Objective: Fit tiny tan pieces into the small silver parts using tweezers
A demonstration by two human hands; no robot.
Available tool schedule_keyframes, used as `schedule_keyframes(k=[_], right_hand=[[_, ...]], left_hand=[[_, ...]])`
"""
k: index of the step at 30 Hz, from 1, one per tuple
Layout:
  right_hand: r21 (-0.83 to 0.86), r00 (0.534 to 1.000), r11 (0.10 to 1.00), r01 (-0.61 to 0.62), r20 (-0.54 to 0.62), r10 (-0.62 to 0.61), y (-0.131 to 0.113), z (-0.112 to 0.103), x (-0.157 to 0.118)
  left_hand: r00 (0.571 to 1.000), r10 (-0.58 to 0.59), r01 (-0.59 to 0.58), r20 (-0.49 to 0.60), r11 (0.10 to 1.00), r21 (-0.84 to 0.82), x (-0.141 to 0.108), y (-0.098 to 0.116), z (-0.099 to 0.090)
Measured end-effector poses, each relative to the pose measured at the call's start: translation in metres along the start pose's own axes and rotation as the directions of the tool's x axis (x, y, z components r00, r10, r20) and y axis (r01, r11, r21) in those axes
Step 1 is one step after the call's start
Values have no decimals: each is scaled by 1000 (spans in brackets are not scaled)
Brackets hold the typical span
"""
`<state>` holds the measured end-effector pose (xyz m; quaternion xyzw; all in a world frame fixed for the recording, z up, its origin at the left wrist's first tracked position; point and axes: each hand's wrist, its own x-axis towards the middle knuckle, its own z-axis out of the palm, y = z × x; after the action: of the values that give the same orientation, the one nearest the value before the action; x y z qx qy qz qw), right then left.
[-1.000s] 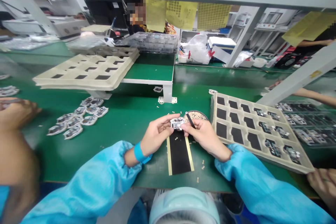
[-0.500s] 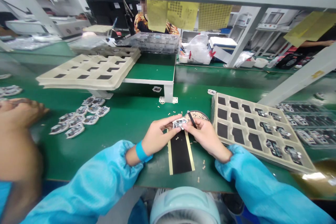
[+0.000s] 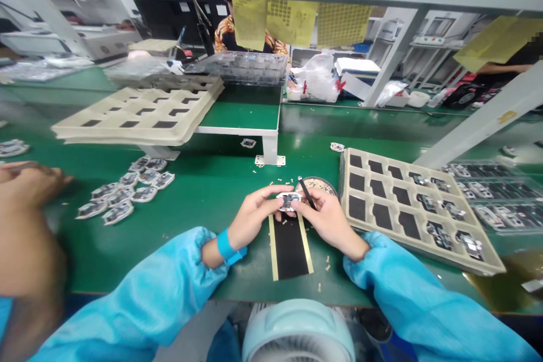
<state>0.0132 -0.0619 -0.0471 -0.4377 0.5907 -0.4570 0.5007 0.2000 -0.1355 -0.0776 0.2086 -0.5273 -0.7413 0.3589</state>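
Observation:
Over the near end of the bench, my left hand (image 3: 250, 215) pinches the left side of a small white-framed electronic part (image 3: 289, 201). Thumb and fingertips of my right hand (image 3: 328, 218) are on the part's right side. A slim black tool (image 3: 306, 192), which looks like tweezers, is also tucked in my right hand and points up and away. Beneath both hands lies a black mat strip (image 3: 292, 251) with pale yellow edges. Just behind my right hand stands a round dish (image 3: 320, 184) of tiny pale pieces, partly covered by the fingers.
At right sits a beige tray (image 3: 352, 226) with several circuit parts in its pockets; clear trays (image 3: 509, 215) lie beyond. Several white-framed parts (image 3: 121, 195) are grouped at left, near a co-worker's arm (image 3: 29, 226). A raised shelf (image 3: 241, 110) carries another beige tray (image 3: 182, 136).
The part has been turned slightly, so its face shows more fully between my fingers. My view has shifted a little; both hands remain in nearly the same place.

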Motion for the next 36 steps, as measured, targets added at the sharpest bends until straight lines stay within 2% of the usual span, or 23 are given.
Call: schedule_keyframes(k=[2,6,11,14,17,19,21,23,26,28,31,33,36], right_hand=[[-31,999,999,5,-44,-6,-1,0,0],[-22,998,1000,-18,-57,17,-6,4,-2],[33,995,998,-45,-86,48,-9,13,-6],[-14,998,1000,-24,-67,23,-4,11,-6],[-226,1000,974,8,-2,-9,1,0,-4],[-369,990,922,113,-33,-135,1,-8,-3],[-464,944,845,265,-55,-325,-1,-14,-3],[-514,887,758,402,12,-462,-1,-18,-2],[-551,810,634,542,141,-570,3,-21,1],[-581,759,553,598,190,-622,9,-22,3],[-623,729,476,621,235,-643,16,-23,4],[-647,730,449,617,257,-633,18,-24,3],[-685,765,431,588,296,-572,17,-25,1]], left_hand=[[999,-32,33,-5,998,47,0,-1,0],[1000,19,-19,1,987,161,-2,-6,4],[998,46,-41,-46,993,107,-5,-10,9],[997,34,-26,-74,993,113,-5,-10,8],[990,106,-62,-95,923,380,-5,-8,5],[979,197,-131,-50,799,587,-5,-6,4],[965,259,-208,29,698,685,-6,-4,3],[955,287,-255,79,653,713,-6,-3,3],[954,290,-253,76,642,723,-7,-4,3],[959,274,-235,64,653,720,-7,-6,3],[965,255,-217,57,656,723,-7,-7,2],[967,246,-210,59,652,728,-7,-7,2],[969,235,-211,70,653,727,-6,-8,2]])
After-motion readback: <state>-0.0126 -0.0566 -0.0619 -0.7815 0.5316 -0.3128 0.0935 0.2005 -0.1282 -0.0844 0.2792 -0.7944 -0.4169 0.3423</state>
